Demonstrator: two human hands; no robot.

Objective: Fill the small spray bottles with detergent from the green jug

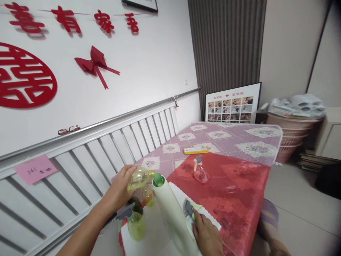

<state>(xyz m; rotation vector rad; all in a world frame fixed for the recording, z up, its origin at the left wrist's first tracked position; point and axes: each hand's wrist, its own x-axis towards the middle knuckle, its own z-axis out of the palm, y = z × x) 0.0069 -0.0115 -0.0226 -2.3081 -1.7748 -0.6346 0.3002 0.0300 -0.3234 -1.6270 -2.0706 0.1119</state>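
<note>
Lower centre, the left hand grasps a tilted yellow bottle at the green funnel. The right hand touches the white container; grip unclear.

The left hand reaches forward on a bare forearm stretched up from the lower left, wrist turned inward and fingers curled in a grip, while the right hand lies low and nearer the body, back upward, fingers bent forward and leftward
</note>
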